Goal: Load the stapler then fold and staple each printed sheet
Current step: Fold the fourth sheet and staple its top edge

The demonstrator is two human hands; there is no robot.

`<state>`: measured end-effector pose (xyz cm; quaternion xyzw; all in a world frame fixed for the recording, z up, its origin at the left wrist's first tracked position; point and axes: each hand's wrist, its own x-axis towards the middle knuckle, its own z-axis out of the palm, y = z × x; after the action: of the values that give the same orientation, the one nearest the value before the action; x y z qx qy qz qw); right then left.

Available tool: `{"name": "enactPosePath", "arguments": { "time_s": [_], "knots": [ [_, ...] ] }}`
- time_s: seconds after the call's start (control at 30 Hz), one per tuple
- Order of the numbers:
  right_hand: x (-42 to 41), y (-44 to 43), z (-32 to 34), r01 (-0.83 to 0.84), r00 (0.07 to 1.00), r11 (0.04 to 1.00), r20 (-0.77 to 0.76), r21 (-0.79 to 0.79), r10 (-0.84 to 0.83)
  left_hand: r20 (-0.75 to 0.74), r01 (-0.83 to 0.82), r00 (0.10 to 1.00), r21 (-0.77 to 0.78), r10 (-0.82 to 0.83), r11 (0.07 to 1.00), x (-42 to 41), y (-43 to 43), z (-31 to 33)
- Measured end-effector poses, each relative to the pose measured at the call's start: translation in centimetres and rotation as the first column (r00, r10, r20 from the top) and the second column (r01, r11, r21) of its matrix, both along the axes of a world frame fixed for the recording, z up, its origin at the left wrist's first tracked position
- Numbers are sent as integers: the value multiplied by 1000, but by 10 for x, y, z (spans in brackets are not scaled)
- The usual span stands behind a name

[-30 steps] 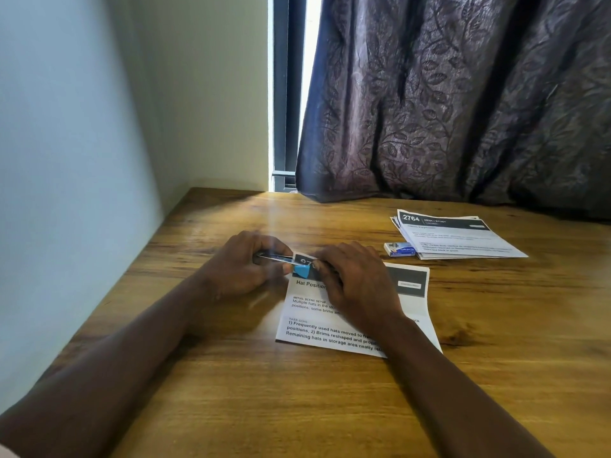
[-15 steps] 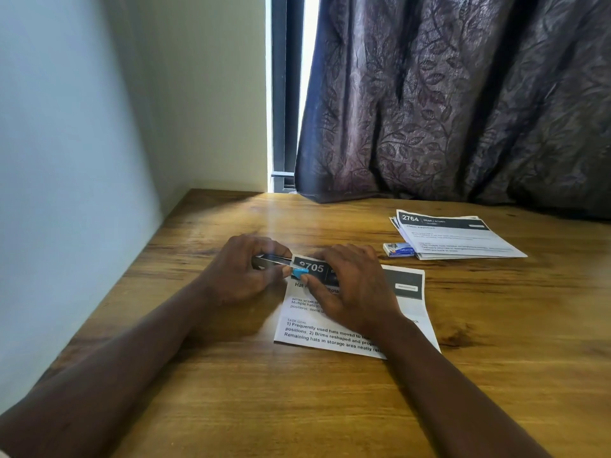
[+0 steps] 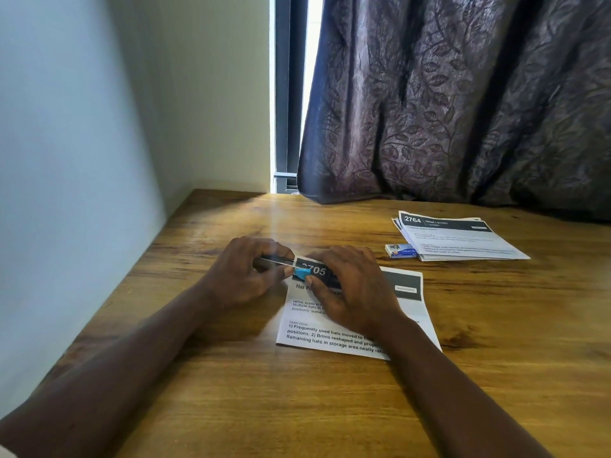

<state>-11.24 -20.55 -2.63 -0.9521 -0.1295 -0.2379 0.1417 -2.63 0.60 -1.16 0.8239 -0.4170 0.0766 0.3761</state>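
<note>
A folded printed sheet (image 3: 357, 328) headed "2705" lies on the wooden table (image 3: 330, 408) in front of me. My left hand (image 3: 244, 276) is closed around a small blue-and-black stapler (image 3: 299, 271), whose jaws sit over the sheet's upper left corner. My right hand (image 3: 350, 285) rests on the sheet and pinches that corner beside the stapler's blue tip. Most of the stapler is hidden in my left hand.
A stack of printed sheets (image 3: 463, 239) headed "2764" lies at the back right, with a small staple box (image 3: 400, 251) against its left edge. A dark curtain (image 3: 463, 100) hangs behind the table. A wall (image 3: 66, 160) borders the table's left side.
My right hand slid slightly down the sheet's corner, uncovering the "2705" header. The stapler's blue tip shows more under the corner. My left hand has barely moved.
</note>
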Motion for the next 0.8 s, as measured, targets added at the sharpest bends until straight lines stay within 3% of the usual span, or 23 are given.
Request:
{"name": "enactPosePath", "arguments": {
  "time_s": [0.2, 0.37, 0.53, 0.7, 0.8],
  "knots": [
    [0, -1, -2, 10, 1000, 997, -1, 73, -10, -39, 21, 999, -44, -23, 999, 5, 11, 4],
    [0, -2, -2, 29, 1000, 996, 6, 89, -29, -107, -168, 983, -186, 150, 968, 17, 27, -2],
    [0, 0, -1, 27, 999, 997, 34, 75, -30, -102, -222, 970, -23, 219, 975, 25, 35, -6],
    [0, 1, -1, 16, 997, 996, 74, 84, -22, 47, -234, 972, 144, 230, 961, 21, 30, -9],
    [-3, 1, -1, 3, 989, 993, 146, 115, -20, 200, -282, 940, -4, 277, 959, 6, 24, -2]
  ]
}}
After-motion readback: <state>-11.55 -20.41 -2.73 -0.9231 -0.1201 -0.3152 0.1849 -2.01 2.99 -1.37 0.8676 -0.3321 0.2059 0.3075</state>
